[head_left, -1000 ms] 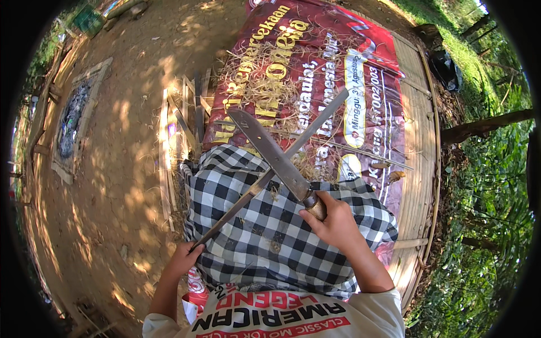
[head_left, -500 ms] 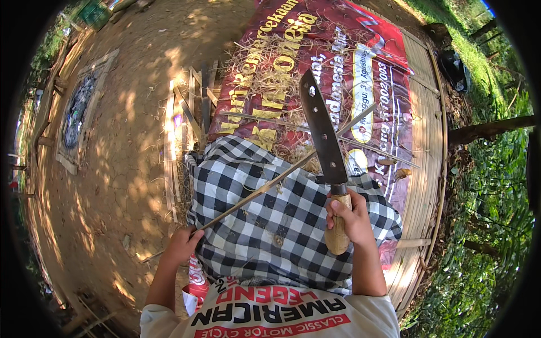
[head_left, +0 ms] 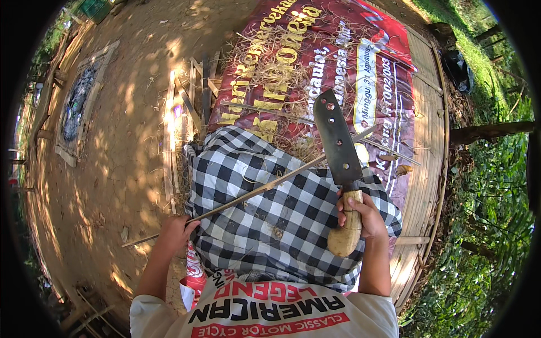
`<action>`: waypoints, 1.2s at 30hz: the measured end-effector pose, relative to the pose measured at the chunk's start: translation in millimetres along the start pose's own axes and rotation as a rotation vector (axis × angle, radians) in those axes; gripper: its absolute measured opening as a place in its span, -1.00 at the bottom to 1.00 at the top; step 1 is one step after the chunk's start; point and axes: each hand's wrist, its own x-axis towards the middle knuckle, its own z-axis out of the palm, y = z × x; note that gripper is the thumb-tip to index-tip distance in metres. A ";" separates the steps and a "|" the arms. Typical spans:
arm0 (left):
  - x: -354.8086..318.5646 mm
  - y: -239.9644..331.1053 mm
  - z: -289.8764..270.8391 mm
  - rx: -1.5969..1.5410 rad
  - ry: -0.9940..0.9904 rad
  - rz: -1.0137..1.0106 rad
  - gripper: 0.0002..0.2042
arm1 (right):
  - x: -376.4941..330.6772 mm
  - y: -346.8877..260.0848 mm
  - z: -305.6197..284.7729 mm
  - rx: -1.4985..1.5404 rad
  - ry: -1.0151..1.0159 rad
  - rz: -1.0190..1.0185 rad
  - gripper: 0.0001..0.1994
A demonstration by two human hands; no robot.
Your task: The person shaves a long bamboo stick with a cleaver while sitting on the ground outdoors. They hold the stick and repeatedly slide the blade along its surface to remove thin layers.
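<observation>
My right hand (head_left: 365,215) grips the wooden handle of a broad knife (head_left: 338,135). Its dark blade has several round holes and points up and away from me. My left hand (head_left: 177,231) is closed on a long thin bamboo strip (head_left: 248,194) near its lower left end. That strip slants up to the right across my lap and passes behind the blade, its far end showing beyond it. Whether the blade touches the strip I cannot tell. A black-and-white checked cloth (head_left: 236,160) covers my lap under both hands.
A red printed banner (head_left: 236,90) lies on a bamboo platform (head_left: 426,146), strewn with curly shavings (head_left: 282,67) and another thin strip (head_left: 259,111). Bamboo pieces (head_left: 171,124) stand left of it. A framed ash pit (head_left: 81,104) lies on the dirt ground; plants grow at right.
The knife and my right hand have shifted slightly right and nearer to me. My left hand has moved a little left, drawing the strip down and left with it.
</observation>
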 end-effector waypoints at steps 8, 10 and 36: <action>-7.3 -15.6 21.5 0.125 0.067 0.162 -0.80 | -19.8 -4.7 -8.3 -0.180 0.167 -0.080 -0.69; -7.7 -16.6 26.4 0.097 0.082 0.150 -0.82 | -20.4 -5.4 -1.8 -0.203 0.243 -0.128 -0.76; 9.7 -22.1 32.2 -0.048 -0.035 -0.015 -0.69 | -24.9 18.3 21.9 -0.230 0.128 -0.038 -0.81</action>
